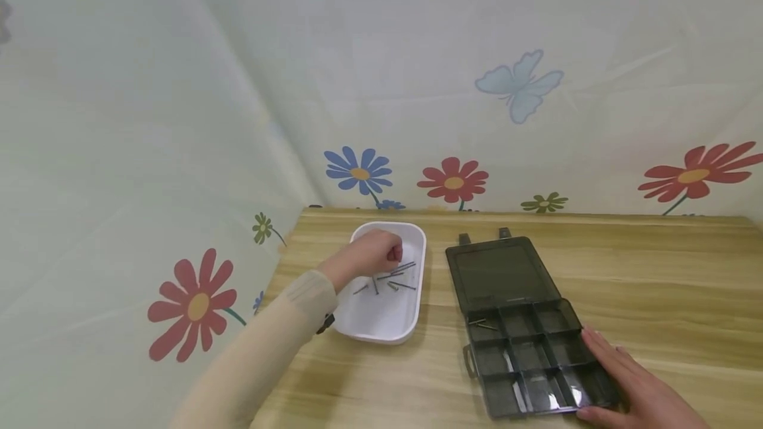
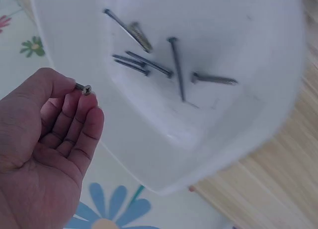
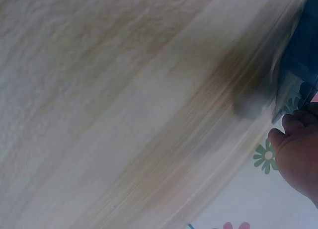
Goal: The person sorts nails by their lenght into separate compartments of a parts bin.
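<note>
My left hand [image 1: 375, 253] is over the far part of a white plastic tray [image 1: 381, 320]. Between thumb and fingertips it pinches a small screw [image 2: 87, 90], whose cross-slotted head shows in the left wrist view. Below lie several loose nails [image 2: 177, 70] and screws [image 2: 214, 80] on the tray floor. My right hand [image 1: 644, 389] holds the near right corner of a dark see-through compartment box [image 1: 497, 273], fingers along its side and thumb at its front edge. The box's lid lies folded back, and a few screws [image 1: 484, 325] sit in its far left compartment.
Both containers stand on a wood-grain table [image 1: 656, 270], the tray left of the box. Behind and to the left hangs a pale curtain [image 1: 381, 85] printed with flowers and a butterfly. The box's latches [image 1: 505, 233] point toward the table's far edge.
</note>
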`<state>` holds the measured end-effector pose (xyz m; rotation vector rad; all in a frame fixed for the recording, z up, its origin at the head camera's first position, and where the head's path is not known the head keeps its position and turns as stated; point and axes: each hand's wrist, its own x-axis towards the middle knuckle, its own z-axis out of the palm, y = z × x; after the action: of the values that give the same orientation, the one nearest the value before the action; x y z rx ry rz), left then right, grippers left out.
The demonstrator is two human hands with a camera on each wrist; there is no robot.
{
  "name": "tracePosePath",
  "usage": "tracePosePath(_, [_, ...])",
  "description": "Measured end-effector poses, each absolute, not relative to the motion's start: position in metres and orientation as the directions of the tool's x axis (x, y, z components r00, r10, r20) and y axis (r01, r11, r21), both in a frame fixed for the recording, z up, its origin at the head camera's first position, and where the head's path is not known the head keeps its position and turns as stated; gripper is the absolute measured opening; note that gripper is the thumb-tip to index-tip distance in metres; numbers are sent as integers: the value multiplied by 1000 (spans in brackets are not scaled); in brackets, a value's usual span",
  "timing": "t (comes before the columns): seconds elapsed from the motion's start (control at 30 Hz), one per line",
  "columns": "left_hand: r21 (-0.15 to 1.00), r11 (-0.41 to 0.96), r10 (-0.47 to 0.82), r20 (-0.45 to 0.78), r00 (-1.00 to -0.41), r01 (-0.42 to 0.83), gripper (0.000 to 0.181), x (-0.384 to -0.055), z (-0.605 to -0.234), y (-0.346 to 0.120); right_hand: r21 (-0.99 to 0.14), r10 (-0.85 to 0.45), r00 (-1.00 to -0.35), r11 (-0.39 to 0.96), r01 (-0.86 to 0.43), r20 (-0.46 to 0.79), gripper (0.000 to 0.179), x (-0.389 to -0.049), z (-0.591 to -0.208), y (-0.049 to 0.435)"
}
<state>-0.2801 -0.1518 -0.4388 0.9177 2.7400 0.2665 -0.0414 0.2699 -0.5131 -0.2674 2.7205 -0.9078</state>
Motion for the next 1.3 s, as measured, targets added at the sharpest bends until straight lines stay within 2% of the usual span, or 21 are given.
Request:
tracePosePath(0.23, [366, 692, 698, -116, -707, 623, 8, -250, -417, -120, -554, -218, -940, 832, -37, -264, 111, -44, -516, 268])
tracePosePath(0.37, [415, 643, 736, -102, -669, 644, 8, -236, -415, -103, -564, -226, -942, 824, -50, -247, 112, -44, -516, 268])
tracePosePath(0.5, [413, 610, 766, -92, -636, 676, 8, -225, -418, -87, -588, -241, -945, 806, -68, -220, 111, -44, -516, 269])
tracePosePath(0.6, [419, 606, 772, -102, -628, 676, 8, -217, -422, -77, -596, -240, -939, 802, -49, -247, 110, -45, -515, 269])
tracePosePath(0.8, [439, 606, 769, -110, -630, 663, 8, -202, -431, -56, -575, -252, -950, 812, -102, -186, 111, -44, -515, 270])
tracePosePath(1.0, [441, 610, 769, -128, -627, 658, 8, -193, -439, -38, -585, -235, -932, 810, -30, -277, 111, -44, -514, 270])
tracePosePath(1.3, [431, 613, 766, -120, -631, 662, 7, -192, -453, -26, -592, -224, -931, 806, -10, -288, 112, -45, -511, 268])
